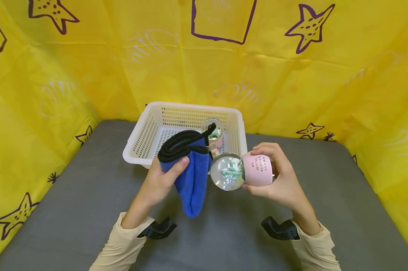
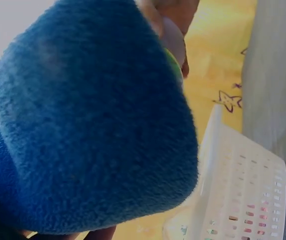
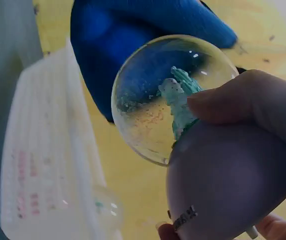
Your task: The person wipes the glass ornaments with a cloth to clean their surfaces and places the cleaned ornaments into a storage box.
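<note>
A folded blue cloth (image 1: 191,180) with black edging is gripped by my left hand (image 1: 161,180), thumb on its near side. My right hand (image 1: 281,180) holds a snow globe (image 1: 226,171) by its pink base (image 1: 257,169), tipped on its side so the glass points left toward the cloth. Green figures and glitter show inside the glass in the right wrist view. In the head view the globe sits just right of the cloth; whether they touch I cannot tell. In the left wrist view the cloth (image 2: 93,120) hides most of the globe.
Behind the hands stands a white plastic basket (image 1: 139,143) on the grey table (image 1: 217,241). Inside its right side is a second snow globe (image 1: 216,132), partly hidden by the cloth. Yellow curtains (image 1: 204,75) with starfish drawings enclose the back and sides.
</note>
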Available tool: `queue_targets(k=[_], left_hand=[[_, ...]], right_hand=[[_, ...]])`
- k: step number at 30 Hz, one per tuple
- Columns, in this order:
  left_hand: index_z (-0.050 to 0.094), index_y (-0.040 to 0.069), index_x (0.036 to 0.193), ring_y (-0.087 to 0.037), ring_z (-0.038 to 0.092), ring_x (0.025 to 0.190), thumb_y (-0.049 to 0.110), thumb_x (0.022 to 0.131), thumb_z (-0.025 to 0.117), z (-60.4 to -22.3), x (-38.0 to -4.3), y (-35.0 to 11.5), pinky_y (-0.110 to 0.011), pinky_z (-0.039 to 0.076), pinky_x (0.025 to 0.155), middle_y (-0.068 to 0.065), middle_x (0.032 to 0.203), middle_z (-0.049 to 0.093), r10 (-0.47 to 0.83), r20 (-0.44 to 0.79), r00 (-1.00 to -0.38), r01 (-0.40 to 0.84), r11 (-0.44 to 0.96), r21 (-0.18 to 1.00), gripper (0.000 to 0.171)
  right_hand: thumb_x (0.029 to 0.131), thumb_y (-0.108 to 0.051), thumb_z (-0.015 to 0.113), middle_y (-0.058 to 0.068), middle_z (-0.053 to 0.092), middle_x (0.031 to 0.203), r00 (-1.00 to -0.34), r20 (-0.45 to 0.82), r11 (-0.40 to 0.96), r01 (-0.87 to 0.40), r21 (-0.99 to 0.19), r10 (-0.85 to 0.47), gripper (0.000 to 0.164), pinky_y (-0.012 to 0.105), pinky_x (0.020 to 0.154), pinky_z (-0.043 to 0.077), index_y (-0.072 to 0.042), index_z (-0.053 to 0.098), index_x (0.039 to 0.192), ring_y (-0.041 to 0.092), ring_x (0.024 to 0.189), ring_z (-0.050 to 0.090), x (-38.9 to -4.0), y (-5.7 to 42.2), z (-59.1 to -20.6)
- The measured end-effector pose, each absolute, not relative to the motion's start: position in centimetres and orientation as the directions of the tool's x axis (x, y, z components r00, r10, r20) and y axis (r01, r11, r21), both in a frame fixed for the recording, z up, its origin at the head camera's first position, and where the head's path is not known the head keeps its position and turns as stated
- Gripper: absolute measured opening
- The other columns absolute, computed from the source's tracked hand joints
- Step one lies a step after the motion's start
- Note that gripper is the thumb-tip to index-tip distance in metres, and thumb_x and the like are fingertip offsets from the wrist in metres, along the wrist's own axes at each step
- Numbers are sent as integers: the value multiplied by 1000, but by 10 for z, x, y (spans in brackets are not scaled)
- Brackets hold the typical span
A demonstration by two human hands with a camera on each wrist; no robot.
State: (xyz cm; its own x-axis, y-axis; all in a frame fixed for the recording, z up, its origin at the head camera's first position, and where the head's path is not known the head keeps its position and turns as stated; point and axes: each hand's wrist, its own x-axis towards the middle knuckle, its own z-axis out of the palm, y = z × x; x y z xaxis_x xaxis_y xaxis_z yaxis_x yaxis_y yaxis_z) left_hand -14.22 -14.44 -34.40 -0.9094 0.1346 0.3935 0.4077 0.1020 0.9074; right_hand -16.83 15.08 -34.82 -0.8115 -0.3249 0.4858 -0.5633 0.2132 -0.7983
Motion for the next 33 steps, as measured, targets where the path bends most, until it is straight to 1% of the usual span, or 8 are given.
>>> queue_targets(k=[5,8,12,16,19,22,28,33], left_hand=[[59,2,130,-10,60,101,11,94,65,-343,-142,-143,-23,49,91,-13,116,67,274,373,-887,425,163,891,38],[55,8,137,-13,56,119,8,88,73,-343,-142,-141,-26,43,106,-9,131,62,362,384,-849,473,198,859,52],[41,17,150,-17,37,143,6,79,82,-344,-142,-133,-35,26,122,0,152,45,450,387,-805,516,207,832,82],[34,21,154,-16,34,145,7,77,84,-346,-141,-127,-36,23,123,3,156,40,453,373,-810,503,210,838,93],[38,18,152,-16,39,143,5,79,82,-347,-139,-125,-30,23,123,1,153,46,412,393,-822,505,210,837,87],[47,12,146,-16,47,137,4,83,78,-347,-138,-125,-27,28,120,-4,144,55,355,424,-833,508,188,841,70],[57,4,133,-11,59,112,9,94,66,-349,-142,-132,-22,46,101,-12,127,64,226,375,-899,411,144,900,41],[53,0,134,-11,57,110,14,100,58,-352,-145,-139,-22,47,99,-10,126,60,280,326,-903,349,32,937,37]], right_hand=[[53,13,89,6,50,126,-815,470,209,-552,-807,-338,77,24,62,57,-1,56,121,12,101,57,-166,141,-350],[53,12,89,11,50,126,-814,475,199,-554,-808,-335,77,25,60,56,-1,56,121,12,100,58,-166,138,-352],[52,12,89,8,51,124,-808,481,184,-559,-809,-340,77,25,60,56,-1,56,120,12,99,58,-165,134,-353],[53,12,89,6,51,124,-808,467,170,-549,-818,-359,78,26,61,57,-2,54,121,13,99,59,-164,130,-354],[53,11,90,7,51,124,-805,458,159,-543,-824,-376,79,27,64,57,-1,54,121,14,101,58,-163,129,-353],[52,11,90,7,51,125,-805,452,140,-535,-833,-385,79,27,67,58,-2,54,121,15,107,57,-161,129,-352],[50,11,90,17,50,124,-747,521,52,-591,-805,-413,77,29,71,59,-1,57,119,20,115,53,-159,129,-353],[48,11,90,20,50,124,-686,600,-23,-650,-759,-411,77,28,69,59,2,57,117,21,115,54,-156,127,-353]])
